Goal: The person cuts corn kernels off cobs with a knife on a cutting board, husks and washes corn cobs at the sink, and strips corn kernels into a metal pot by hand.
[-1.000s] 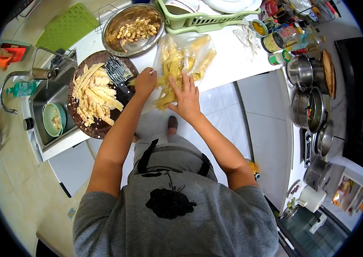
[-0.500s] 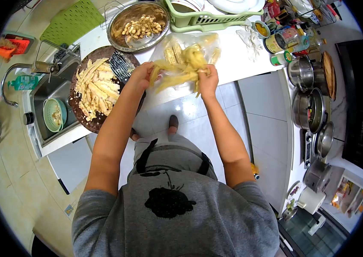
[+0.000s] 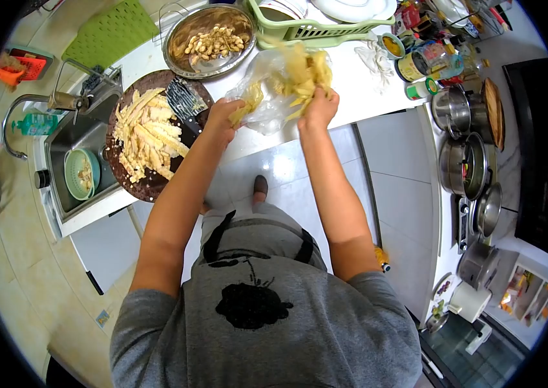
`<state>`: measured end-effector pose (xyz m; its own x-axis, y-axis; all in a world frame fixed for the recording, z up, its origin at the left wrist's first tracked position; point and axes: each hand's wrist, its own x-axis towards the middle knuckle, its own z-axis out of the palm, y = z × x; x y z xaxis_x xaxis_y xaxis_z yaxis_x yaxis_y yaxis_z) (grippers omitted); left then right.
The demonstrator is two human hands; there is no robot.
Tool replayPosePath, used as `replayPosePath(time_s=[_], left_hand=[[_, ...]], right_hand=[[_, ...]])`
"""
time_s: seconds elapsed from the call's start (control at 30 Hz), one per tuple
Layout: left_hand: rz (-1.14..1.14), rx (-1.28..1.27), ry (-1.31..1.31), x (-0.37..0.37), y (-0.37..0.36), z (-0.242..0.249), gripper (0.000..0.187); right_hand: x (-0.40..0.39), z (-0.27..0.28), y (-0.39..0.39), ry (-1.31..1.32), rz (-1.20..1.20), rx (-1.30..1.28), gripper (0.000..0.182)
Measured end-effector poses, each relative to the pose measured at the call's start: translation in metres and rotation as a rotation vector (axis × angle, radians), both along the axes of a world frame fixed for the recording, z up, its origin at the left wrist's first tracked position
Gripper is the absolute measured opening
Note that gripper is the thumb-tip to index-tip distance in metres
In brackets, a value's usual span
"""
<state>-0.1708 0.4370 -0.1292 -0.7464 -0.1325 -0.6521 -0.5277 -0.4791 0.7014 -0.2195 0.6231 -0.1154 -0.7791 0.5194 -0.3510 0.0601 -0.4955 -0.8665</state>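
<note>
White counter [image 3: 358, 90] carries a round board [image 3: 151, 187] of cut strips [image 3: 148, 132] at left. Right hand [image 3: 318, 108] grips yellow husks [image 3: 303, 71] above a clear bag [image 3: 267, 107]; left hand [image 3: 222, 119] pinches the bag's near-left edge.

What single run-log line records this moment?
left hand: holds clear plastic bag | right hand: grips yellow husk strips at bag | cutting board: cut strips, cleaver
</note>
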Motion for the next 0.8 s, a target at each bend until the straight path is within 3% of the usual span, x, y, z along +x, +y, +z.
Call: replayPosePath(time_s=[0.03,0.1,0.17,0.27,0.37,0.47,0.57,0.67,0.8], left_hand=[[0.000,0.011,0.004,-0.003,0.003,0.002,0.017],[0.000,0.032,0.011,-0.009,0.008,0.004,0.016],[-0.014,-0.037,0.095,-0.009,0.011,0.016,0.017],[0.020,-0.149,0.151,-0.008,0.019,0.038,0.019],[-0.002,-0.250,0.203,-0.009,0.016,0.038,0.021],[-0.030,-0.376,0.290,-0.008,0.017,0.031,0.025],[-0.020,-0.577,0.326,-0.010,0.005,0.018,0.025],[-0.051,-0.896,0.312,-0.012,-0.011,0.032,0.028],[-0.087,-1.112,0.267,-0.025,-0.022,0.044,0.030]], right_hand=[[0.006,-0.004,-0.008,0.040,0.042,0.067,0.020],[0.018,-0.029,-0.021,0.066,0.201,0.778,0.021],[0.039,-0.029,-0.034,0.302,0.447,0.958,0.028],[0.050,-0.042,-0.039,0.408,0.636,1.039,0.036],[0.050,-0.021,-0.031,0.208,0.863,1.160,0.040],[0.044,-0.017,-0.033,0.066,0.943,1.391,0.042],[0.031,0.002,-0.027,-0.041,0.998,1.393,0.047],[0.010,-0.020,-0.005,0.250,0.899,1.213,0.048],[-0.019,0.044,0.030,0.207,0.825,0.752,0.037]])
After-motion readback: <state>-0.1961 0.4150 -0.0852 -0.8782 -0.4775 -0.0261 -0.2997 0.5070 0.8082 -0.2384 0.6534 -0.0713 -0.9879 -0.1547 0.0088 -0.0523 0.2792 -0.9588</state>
